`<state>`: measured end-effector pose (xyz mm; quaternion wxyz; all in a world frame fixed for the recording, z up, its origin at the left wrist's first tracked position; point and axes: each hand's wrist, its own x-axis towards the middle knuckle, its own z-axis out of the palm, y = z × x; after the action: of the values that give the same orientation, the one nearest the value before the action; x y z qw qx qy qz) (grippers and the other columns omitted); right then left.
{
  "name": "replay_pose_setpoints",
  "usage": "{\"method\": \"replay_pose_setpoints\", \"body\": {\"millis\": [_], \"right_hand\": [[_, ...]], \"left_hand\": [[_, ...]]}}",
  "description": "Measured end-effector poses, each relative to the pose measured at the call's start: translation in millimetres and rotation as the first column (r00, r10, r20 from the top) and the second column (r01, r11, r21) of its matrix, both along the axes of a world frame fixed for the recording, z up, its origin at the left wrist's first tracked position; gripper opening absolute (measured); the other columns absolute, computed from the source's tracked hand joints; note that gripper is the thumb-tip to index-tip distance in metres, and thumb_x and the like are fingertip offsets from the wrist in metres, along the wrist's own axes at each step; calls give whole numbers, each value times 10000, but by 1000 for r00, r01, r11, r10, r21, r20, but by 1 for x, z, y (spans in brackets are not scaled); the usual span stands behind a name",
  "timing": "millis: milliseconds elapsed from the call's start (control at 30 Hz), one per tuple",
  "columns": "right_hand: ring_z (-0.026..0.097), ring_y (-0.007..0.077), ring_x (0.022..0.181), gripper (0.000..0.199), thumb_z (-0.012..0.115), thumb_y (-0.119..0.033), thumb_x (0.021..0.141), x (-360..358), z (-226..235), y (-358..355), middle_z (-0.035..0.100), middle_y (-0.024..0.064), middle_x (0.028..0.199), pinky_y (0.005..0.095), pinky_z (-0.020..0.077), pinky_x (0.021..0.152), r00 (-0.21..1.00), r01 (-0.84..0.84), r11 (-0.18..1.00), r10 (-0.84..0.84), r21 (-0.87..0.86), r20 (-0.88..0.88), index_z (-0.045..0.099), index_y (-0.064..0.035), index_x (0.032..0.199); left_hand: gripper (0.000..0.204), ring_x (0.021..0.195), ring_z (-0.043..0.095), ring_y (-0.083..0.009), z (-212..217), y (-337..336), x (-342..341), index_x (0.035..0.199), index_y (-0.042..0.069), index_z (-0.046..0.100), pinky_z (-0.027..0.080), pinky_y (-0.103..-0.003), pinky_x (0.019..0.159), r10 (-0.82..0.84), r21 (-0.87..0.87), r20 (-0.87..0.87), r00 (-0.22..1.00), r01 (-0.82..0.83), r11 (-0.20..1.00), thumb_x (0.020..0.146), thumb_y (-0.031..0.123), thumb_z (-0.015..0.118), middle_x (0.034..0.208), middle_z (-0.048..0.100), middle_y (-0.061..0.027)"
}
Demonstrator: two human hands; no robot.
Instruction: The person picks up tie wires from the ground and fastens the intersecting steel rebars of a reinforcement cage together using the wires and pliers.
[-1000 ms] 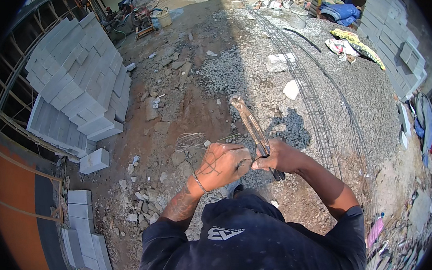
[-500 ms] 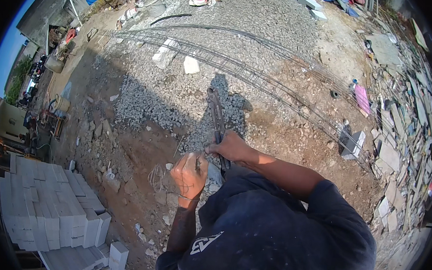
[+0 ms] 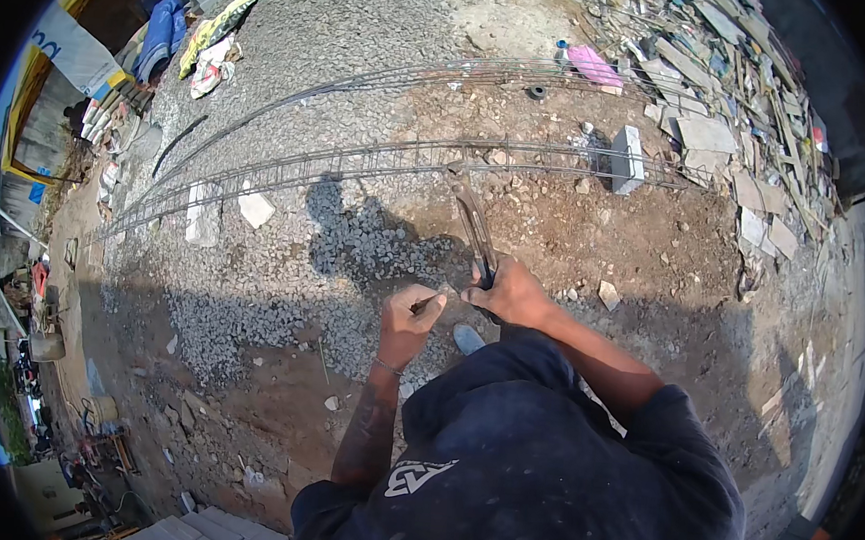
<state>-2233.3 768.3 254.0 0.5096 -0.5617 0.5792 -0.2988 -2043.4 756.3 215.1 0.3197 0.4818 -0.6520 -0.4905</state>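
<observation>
My right hand (image 3: 514, 294) is wrapped around the dark handles of long metal pincers (image 3: 474, 223). The worn brownish head points away from me, over the ground beside a long steel rebar cage (image 3: 360, 160). Close to its left, my left hand (image 3: 409, 319) is closed, with thumb and fingers pinched towards the right hand. What it pinches, if anything, is too small to make out. A thin band circles the left wrist. The rebar cage lies across gravel and soil, past both hands and apart from them.
A light block (image 3: 627, 160) stands by the cage's right end. Broken tile rubble (image 3: 708, 134) is heaped at far right. White lumps (image 3: 256, 208) lie on the gravel at left. Pale blocks (image 3: 209, 530) show at lower left, and a pink bag (image 3: 595, 67) lies beyond the cage.
My view has turned to the right, so the block stack has mostly left it and the rebar cage looks nearer. Both hands have come closer to the cage, the pincers still in the right.
</observation>
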Motion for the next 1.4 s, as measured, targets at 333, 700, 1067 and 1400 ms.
{"method": "replay_pose_setpoints", "body": {"millis": [333,700,1067,1400], "right_hand": [[588,313,604,287,705,-142,612,-82,-41,-30,542,229,611,372,452,563,989,46,995,-32,93,-146,528,70,695],[477,104,609,277,699,-212,735,-262,-122,-107,496,18,643,274,404,562,866,387,884,-446,261,226,496,-33,794],[594,344,642,328,595,-312,735,-429,-434,3,586,182,620,429,451,622,474,840,488,-446,238,-759,570,14,712],[539,332,991,336,490,-198,867,-321,-405,-102,556,211,1044,370,418,844,795,596,699,-581,396,-173,466,20,1121]], "left_hand": [[123,578,545,-250,-11,-72,-94,790,49,595,413,-317,535,-257,-243,451,854,395,886,719,150,595,698,575,-98],[176,531,393,-33,-121,-129,-264,829,-4,607,321,-202,479,175,500,-18,984,-143,854,855,157,542,615,473,36],[103,583,425,-114,-274,-144,-392,885,4,510,370,-250,570,490,892,-114,864,-128,434,875,92,456,674,427,-11],[151,596,501,-102,-393,-169,-462,892,23,530,407,-217,526,558,959,-163,813,-3,284,863,172,524,681,504,-18]]}}
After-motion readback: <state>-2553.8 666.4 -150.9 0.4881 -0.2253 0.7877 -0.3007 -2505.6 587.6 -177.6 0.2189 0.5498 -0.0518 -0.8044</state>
